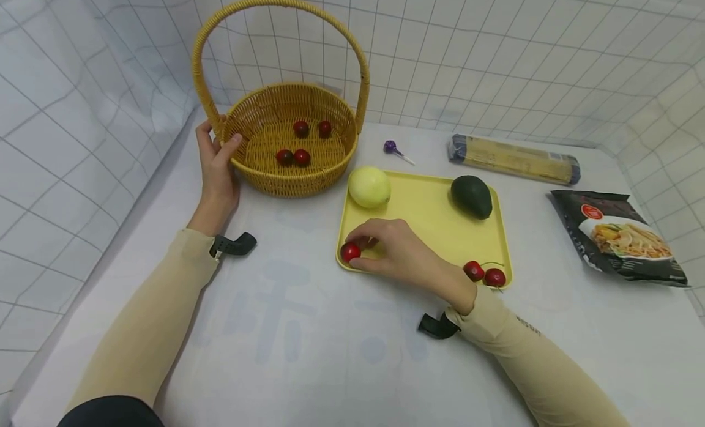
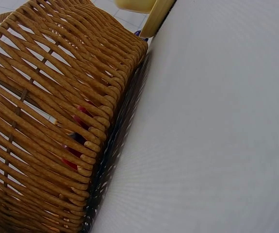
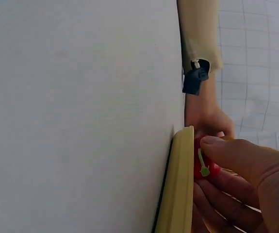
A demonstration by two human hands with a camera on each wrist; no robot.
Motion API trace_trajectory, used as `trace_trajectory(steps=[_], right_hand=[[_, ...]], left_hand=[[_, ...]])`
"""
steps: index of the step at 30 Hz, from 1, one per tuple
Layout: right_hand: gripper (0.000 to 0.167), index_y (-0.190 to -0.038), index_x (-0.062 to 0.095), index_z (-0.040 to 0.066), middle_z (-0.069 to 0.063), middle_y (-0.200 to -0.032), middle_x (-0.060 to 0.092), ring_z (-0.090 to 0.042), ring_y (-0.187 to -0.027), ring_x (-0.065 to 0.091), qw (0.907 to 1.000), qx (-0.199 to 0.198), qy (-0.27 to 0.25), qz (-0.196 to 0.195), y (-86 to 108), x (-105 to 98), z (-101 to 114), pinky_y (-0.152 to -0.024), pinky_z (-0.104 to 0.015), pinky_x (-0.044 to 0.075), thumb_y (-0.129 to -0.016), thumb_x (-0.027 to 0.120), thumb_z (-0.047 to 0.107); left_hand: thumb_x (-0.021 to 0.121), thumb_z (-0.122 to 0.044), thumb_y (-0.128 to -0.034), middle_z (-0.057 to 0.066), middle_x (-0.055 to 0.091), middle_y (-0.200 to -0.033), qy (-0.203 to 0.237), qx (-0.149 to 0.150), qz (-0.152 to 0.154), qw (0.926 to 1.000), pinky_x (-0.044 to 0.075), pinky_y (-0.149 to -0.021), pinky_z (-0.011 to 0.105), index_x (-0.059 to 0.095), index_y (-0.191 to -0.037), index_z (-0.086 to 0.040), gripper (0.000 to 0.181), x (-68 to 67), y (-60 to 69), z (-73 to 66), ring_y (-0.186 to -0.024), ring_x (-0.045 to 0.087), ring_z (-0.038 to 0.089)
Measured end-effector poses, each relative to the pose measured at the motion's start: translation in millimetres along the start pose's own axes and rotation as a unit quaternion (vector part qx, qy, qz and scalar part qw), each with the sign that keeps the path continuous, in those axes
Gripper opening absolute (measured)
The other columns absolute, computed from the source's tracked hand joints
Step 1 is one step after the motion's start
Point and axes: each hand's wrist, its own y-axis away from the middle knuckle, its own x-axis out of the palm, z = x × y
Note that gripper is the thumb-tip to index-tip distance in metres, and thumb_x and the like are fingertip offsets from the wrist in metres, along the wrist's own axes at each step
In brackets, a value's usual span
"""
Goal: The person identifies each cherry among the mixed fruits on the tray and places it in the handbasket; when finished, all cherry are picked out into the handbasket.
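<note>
A round yellow wicker basket with a tall arched handle stands at the back left, several dark red cherries on its bottom. My left hand grips its left rim beside the handle's foot, thumb over the edge. The left wrist view is filled by the weave, red showing through the gaps. At the near left corner of a yellow tray, my right hand pinches a red cherry between thumb and fingers. A short green stem shows on that cherry in the right wrist view.
On the tray lie a pale yellow-green round fruit, a dark green avocado and two cherries by my right wrist. Behind it are a purple lollipop and a long wrapped pack. A black noodle packet lies right.
</note>
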Motion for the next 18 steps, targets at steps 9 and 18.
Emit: trace_trajectory(steps=[9, 18], right_hand=[[0.028, -0.116, 0.077, 0.01, 0.004, -0.108, 0.078, -0.015, -0.096, 0.072, 0.9989, -0.023, -0.018, -0.036, -18.8, -21.8, 8.9, -0.088, -0.03, 0.059, -0.089, 0.085, 0.017], [0.027, -0.116, 0.076, 0.006, -0.003, -0.106, 0.078, -0.02, -0.096, 0.072, 0.9963, -0.054, -0.002, -0.066, -70.9, -44.0, 24.3, -0.086, -0.03, 0.059, -0.093, 0.082, 0.017]], left_hand=[[0.069, -0.021, -0.0953, 0.015, 0.056, -0.149, -0.003, -0.003, 0.004, 1.0, 0.034, -0.114, 0.038, 0.048, -0.14, -0.021, 0.049, -0.7, -0.9, -0.3, -0.135, 0.052, 0.03], [0.069, -0.021, -0.0953, 0.016, 0.055, -0.148, 0.0, -0.003, 0.001, 1.0, 0.034, -0.114, 0.039, 0.048, -0.14, -0.021, 0.049, -2.2, -0.5, -0.4, -0.135, 0.052, 0.03]])
